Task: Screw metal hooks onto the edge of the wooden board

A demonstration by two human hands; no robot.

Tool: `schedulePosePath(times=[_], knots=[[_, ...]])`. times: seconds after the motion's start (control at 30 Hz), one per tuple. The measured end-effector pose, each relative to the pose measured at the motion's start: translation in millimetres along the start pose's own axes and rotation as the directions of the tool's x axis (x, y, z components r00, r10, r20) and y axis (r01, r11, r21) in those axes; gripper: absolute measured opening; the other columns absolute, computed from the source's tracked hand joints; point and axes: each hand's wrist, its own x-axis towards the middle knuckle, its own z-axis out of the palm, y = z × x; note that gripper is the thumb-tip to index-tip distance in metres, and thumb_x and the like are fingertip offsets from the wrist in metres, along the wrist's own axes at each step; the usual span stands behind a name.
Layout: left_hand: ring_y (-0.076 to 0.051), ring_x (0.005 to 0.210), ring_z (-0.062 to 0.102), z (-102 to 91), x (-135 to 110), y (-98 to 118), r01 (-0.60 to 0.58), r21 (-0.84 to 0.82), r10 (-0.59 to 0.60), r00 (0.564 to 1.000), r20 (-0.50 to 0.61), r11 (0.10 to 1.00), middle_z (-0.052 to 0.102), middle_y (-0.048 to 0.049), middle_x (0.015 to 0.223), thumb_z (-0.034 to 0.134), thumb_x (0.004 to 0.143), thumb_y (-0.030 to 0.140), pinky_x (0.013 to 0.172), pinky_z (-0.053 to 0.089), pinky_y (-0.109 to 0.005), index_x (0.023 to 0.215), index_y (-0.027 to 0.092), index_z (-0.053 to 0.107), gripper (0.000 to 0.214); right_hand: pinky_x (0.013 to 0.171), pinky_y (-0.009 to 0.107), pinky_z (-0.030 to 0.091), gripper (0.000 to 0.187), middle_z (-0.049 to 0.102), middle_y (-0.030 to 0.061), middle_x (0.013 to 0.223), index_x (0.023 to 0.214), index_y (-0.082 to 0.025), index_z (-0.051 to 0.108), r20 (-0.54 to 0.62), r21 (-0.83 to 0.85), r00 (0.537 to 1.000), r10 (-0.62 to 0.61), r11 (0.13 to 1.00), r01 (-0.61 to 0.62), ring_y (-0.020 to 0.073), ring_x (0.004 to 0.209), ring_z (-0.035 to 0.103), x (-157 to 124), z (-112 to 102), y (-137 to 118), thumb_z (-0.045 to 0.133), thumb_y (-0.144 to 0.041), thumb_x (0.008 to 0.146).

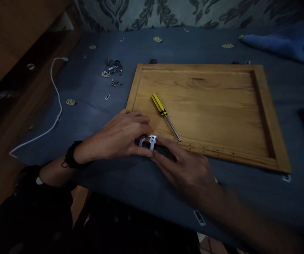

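Note:
Between the fingertips of both hands is a small silvery metal bracket (152, 141) with holes in it, at the near left part of a wooden panel (202, 102) with a raised frame. My left hand (126, 134) is closed on the bracket from the left, thumb below and fingers above. From the right, my right hand (186, 164) pinches the same bracket. A screwdriver (161, 107) with a yellow and black handle lies on the panel just beyond the hands, its tip toward the near edge. Several small holes run along that edge.
Loose metal hardware (113, 67) and several small screws (116, 83) lie left of the panel on the blue-grey patterned cloth (93, 81). A white cable (59, 95) curves along the left side. Blue fabric (279, 44) lies at the back right. Wooden furniture (16, 38) stands at left.

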Motion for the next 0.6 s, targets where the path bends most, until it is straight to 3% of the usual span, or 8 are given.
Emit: schedulePosePath(times=[0.23, 0.43, 0.6], knots=[[-0.022, 0.090, 0.061, 0.3, 0, 2, 0.001, -0.017, -0.001, 1.000, -0.007, 1.000, 0.067, -0.0033, 0.091, 0.063, 0.093, 0.064, 0.076, 0.033, -0.035, 0.088, 0.019, 0.069, 0.046, 0.051, 0.025, 0.052, 0.025, 0.075, 0.0118, 0.123, 0.102, -0.023, 0.080, 0.030, 0.020, 1.000, 0.006, 1.000, -0.006, 0.0137, 0.066, 0.072, 0, -1, 2, 0.055, -0.018, 0.104], [-0.025, 0.100, 0.062, -6.6, -5, -2, 0.060, -0.071, -0.060, 0.998, 0.010, 0.996, 0.071, -0.0046, 0.099, 0.071, 0.087, 0.064, 0.083, 0.039, -0.036, 0.102, 0.021, 0.069, 0.045, 0.052, 0.028, 0.054, 0.028, 0.075, 0.0118, 0.124, 0.106, -0.024, 0.080, 0.039, 0.002, 0.999, 0.010, 1.000, -0.010, 0.0146, 0.063, 0.071, -1, -1, 3, 0.053, -0.018, 0.104], [-0.022, 0.098, 0.066, -26.5, -10, -11, 0.179, -0.242, -0.219, 0.964, -0.149, 0.953, 0.073, -0.0033, 0.102, 0.070, 0.094, 0.044, 0.085, 0.045, -0.033, 0.103, 0.020, 0.070, 0.025, 0.051, 0.027, 0.051, 0.026, 0.074, 0.0111, 0.124, 0.104, -0.024, 0.080, 0.052, 0.009, 0.999, 0.017, 1.000, -0.017, 0.0127, 0.061, 0.068, -1, 0, 3, 0.055, -0.018, 0.102]])
